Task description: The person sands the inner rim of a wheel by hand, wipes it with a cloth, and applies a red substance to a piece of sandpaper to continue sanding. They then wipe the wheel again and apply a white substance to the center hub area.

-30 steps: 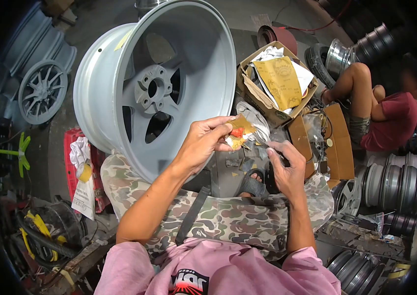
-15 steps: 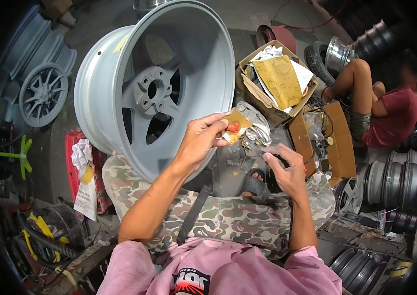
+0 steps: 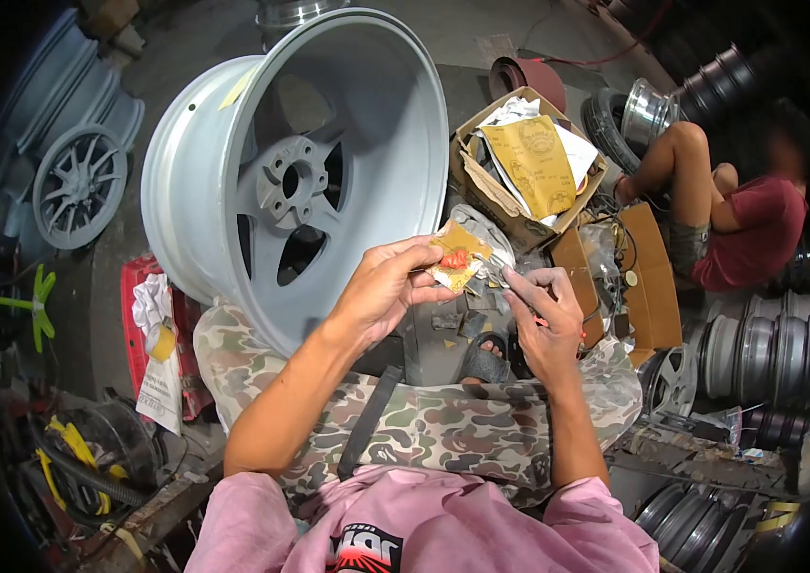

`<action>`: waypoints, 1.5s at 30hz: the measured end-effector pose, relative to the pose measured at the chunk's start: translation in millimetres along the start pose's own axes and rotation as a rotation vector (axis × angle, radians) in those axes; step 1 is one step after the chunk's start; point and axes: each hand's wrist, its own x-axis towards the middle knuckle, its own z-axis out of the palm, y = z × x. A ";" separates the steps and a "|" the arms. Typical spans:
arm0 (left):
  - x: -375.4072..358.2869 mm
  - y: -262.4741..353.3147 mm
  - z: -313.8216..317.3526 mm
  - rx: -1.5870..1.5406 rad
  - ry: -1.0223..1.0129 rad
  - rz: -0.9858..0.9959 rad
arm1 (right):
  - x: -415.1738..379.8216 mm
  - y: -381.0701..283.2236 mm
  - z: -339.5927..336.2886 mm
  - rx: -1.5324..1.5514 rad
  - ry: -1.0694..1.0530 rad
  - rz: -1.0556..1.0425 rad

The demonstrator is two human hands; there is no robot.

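My left hand (image 3: 381, 286) pinches a small yellow scrap of sandpaper (image 3: 457, 256) that carries a dab of red-orange putty (image 3: 453, 259). My right hand (image 3: 545, 320) is raised beside it, fingers curled on a thin dark tool whose tip reaches toward the scrap; a bit of red shows under the palm. A large grey primed wheel rim (image 3: 300, 172) leans against my left knee, its open barrel facing me. My camouflage shorts (image 3: 443, 425) fill the lap below both hands.
A cardboard box (image 3: 519, 167) of sandpaper sheets and rags sits beyond my hands. Another person in a red shirt (image 3: 744, 234) sits at the right among stacked rims (image 3: 772, 353). More grey rims (image 3: 80, 181) lie at the left, with a red crate (image 3: 142, 286).
My right hand has risen from near my knee up to the scrap in my left hand. The view has shifted slightly.
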 end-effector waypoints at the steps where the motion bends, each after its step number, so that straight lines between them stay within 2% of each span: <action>1: 0.4 0.0 -1.4 -0.022 -0.002 -0.005 | 0.2 -0.6 0.1 0.001 -0.005 -0.004; 8: 3.3 -0.4 -2.7 0.010 0.044 0.021 | -2.2 -2.4 -4.6 -0.107 -0.036 -0.022; 13: 1.6 -1.5 -0.7 0.265 0.133 0.135 | -1.1 -4.3 -11.2 -0.120 -0.041 -0.046; 19: -0.5 -1.8 7.7 0.386 0.164 0.176 | -1.7 -8.5 -6.0 -0.076 -0.088 -0.005; 33: -1.7 -1.4 7.4 0.413 0.155 0.166 | 0.6 -11.0 -10.4 -0.098 -0.122 0.045; 38: 0.6 -1.5 -0.1 0.413 0.138 0.174 | 0.5 -7.1 -10.4 -0.101 -0.085 0.002; 41: 0.5 -1.5 5.8 0.429 0.134 0.149 | 0.8 -11.2 -12.9 -0.099 -0.112 0.073; 43: 1.5 -2.5 2.9 0.421 0.129 0.179 | 1.2 -7.9 -11.5 -0.099 -0.113 -0.005; 45: 0.4 -0.2 2.8 0.415 0.133 0.177 | 3.4 -8.0 -12.5 -0.104 -0.104 0.011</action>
